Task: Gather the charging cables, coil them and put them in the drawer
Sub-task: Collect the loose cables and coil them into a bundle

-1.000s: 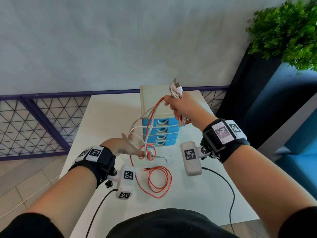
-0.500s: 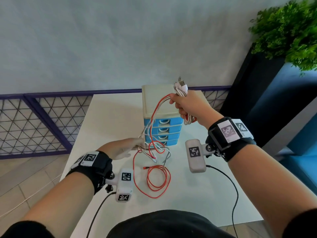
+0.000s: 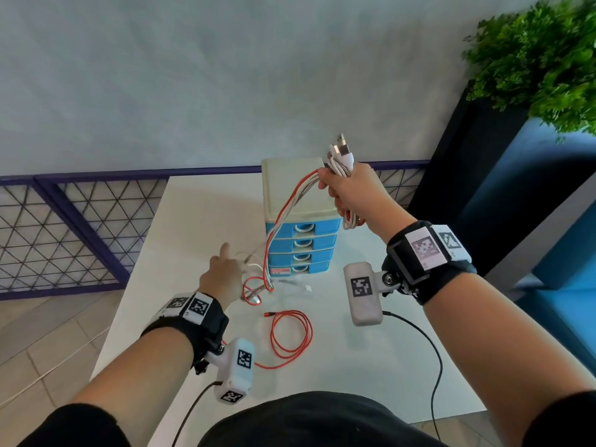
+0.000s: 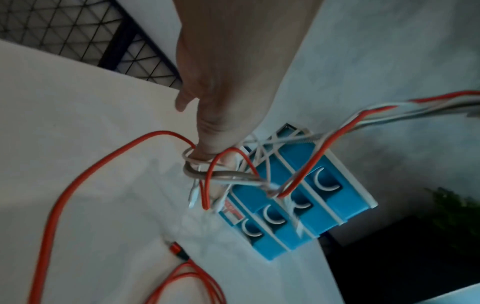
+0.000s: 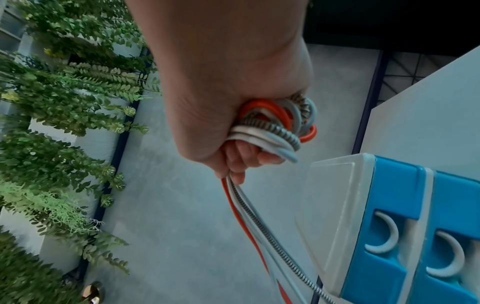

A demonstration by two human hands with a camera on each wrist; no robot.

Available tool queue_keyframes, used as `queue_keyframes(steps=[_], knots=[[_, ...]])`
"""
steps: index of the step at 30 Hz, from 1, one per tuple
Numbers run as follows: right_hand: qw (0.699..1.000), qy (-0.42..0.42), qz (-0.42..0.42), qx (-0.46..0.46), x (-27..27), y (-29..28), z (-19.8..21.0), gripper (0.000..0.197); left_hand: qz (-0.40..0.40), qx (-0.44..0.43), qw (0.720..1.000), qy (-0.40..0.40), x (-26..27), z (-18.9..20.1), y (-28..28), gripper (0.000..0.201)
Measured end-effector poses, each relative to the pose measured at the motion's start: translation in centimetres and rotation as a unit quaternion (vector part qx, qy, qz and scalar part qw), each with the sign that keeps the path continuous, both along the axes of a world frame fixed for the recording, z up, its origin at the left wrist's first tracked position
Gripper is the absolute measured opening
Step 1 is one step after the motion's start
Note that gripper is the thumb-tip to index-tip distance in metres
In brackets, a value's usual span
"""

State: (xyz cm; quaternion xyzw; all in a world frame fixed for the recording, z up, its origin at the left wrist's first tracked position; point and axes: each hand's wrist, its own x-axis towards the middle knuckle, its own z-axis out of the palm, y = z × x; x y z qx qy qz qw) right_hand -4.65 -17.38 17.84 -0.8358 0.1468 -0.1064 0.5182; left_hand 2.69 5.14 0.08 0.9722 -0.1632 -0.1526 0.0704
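My left hand has its fingers hooked through the slack cable loops above the worktop; they feel light, limp, tangle-prone. My right hand clenches the coiled bundle near the plugs, beside the closed drawer unit.

A white table carries a small drawer unit with four blue drawers at its far middle. Nearer, a loose red cable coil lies flat on the tabletop, well apart from the unit.
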Motion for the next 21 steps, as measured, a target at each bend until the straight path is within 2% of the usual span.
queue_keyframes(steps=[2,6,8,11,15,16,18,21], knots=[[1.000,0.000,-0.016,-0.004,0.1,-0.2,0.1,0.031,-0.002,0.019,1.000,-0.009,0.2,-0.1,0.6,0.053],[0.999,-0.006,-0.037,-0.014,0.2,-0.6,0.7,0.030,-0.015,-0.082,0.994,0.069,1.1,-0.5,1.6,0.048],[0.999,-0.008,-0.037,-0.014,0.4,-0.6,0.8,0.030,-0.033,-0.098,0.992,0.077,1.1,-0.9,1.9,0.049],[0.999,-0.016,-0.038,-0.002,0.5,-0.6,1.0,0.031,-0.070,-0.071,0.994,0.044,0.5,-1.5,2.3,0.043],[0.999,-0.015,-0.035,0.003,0.4,-0.9,0.7,0.030,-0.071,0.058,0.994,-0.059,-0.3,-0.9,3.2,0.039],[0.999,-0.016,-0.037,0.004,0.4,-0.9,0.5,0.030,-0.060,0.071,0.994,-0.062,-0.1,-1.1,3.3,0.038],[0.999,-0.016,-0.049,0.008,0.4,-1.0,0.2,0.030,-0.030,0.040,0.998,0.023,0.3,-0.7,3.3,0.041],[0.996,-0.022,-0.083,0.032,0.6,-1.6,0.4,0.028,-0.025,-0.028,0.978,0.206,0.1,-0.1,3.6,0.038]])
